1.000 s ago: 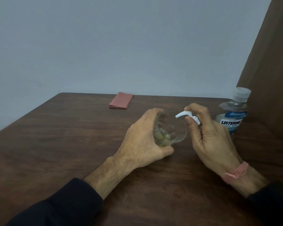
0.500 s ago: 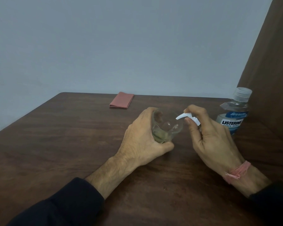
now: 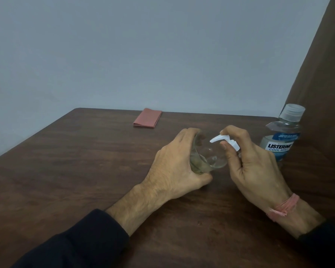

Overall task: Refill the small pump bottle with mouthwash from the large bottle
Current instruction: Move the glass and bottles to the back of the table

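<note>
The person's left hand (image 3: pixel 174 165) was wrapped around a small clear round pump bottle (image 3: pixel 207 155), which was tipped over toward the right so that its side faced up; a little pale yellowish liquid pooled along its lower side. The bottle sat low over the dark brown wooden surface (image 3: pixel 85 171), though I could not tell whether it touched it. The right hand (image 3: pixel 251 165) was curled around the white plastic pump head (image 3: pixel 224 141), forefinger over the top and thumb beneath, with the white nozzle pointing left over the bottle. Whether the pump was still screwed to the bottle I could not tell.

Just beyond the right hand, at the right edge of the surface, stood the large clear Listerine mouthwash bottle (image 3: pixel 282 140) with a blue label and its clear cap on, upright against a brown curtain (image 3: pixel 321 93). A folded pink cloth (image 3: pixel 147 118) lay well apart near the far edge. A pink thread band (image 3: pixel 282 206) circled the right wrist, and both arms wore dark sleeves (image 3: pixel 81 242).
</note>
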Motion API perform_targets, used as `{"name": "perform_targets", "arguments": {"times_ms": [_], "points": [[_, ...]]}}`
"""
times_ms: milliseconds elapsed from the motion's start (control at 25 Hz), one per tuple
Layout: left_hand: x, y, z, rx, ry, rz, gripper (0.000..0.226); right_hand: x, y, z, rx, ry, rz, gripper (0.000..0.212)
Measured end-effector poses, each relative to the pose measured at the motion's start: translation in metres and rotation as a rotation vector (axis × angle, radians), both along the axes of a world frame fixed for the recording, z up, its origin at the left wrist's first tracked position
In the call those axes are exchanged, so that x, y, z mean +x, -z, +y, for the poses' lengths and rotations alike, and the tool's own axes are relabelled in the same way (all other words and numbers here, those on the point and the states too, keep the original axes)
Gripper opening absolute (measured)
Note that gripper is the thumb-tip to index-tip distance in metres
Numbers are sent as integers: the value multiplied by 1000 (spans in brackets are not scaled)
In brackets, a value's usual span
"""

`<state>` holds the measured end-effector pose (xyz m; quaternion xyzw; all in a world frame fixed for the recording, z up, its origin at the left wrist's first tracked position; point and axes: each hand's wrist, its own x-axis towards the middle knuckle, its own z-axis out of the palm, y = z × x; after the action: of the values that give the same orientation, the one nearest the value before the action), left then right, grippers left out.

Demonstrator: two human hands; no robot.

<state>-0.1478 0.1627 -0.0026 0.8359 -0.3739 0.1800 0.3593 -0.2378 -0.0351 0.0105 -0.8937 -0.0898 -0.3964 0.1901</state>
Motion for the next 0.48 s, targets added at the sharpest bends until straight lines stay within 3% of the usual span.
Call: {"name": "perform_targets", "arguments": {"times_ms": [480], "points": [[-5,-2,-1,47,25,-12,95,3,1,-5,52,14,-57,26]]}}
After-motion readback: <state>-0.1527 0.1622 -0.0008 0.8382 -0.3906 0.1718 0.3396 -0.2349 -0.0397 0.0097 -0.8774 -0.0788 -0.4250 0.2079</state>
